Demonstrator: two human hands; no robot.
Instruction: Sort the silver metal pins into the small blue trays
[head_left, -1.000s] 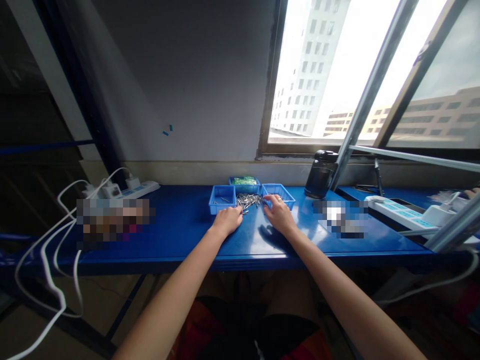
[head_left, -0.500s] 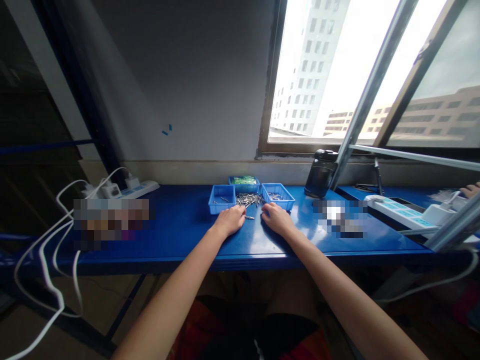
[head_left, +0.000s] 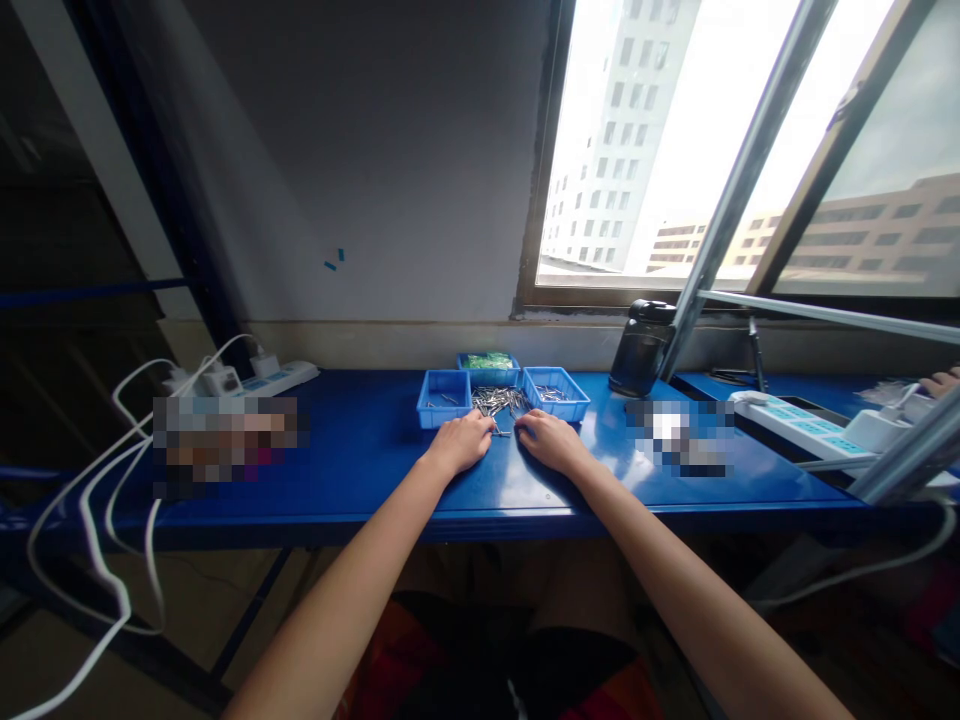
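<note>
Apparently plenty is left; a heap of metal pieces (head_left: 498,397) lies on the tabletop (head_left: 360,440) between the left tray (head_left: 431,419), holding a few, and the right tray (head_left: 570,411), holding several; left hand (head_left: 463,437) and right hand (head_left: 547,436) curl nearby, whether gripping I cannot tell.

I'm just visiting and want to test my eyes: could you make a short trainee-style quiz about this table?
1. Which tray holds the green stuff? A: left; B: right; C: back.
2. True or false: the black bottle stands to the right of the right tray.
3. What lies piled on the table just beyond the left hand and right hand?

Key:
1. C, the back tray
2. True
3. Small metal pieces
</note>
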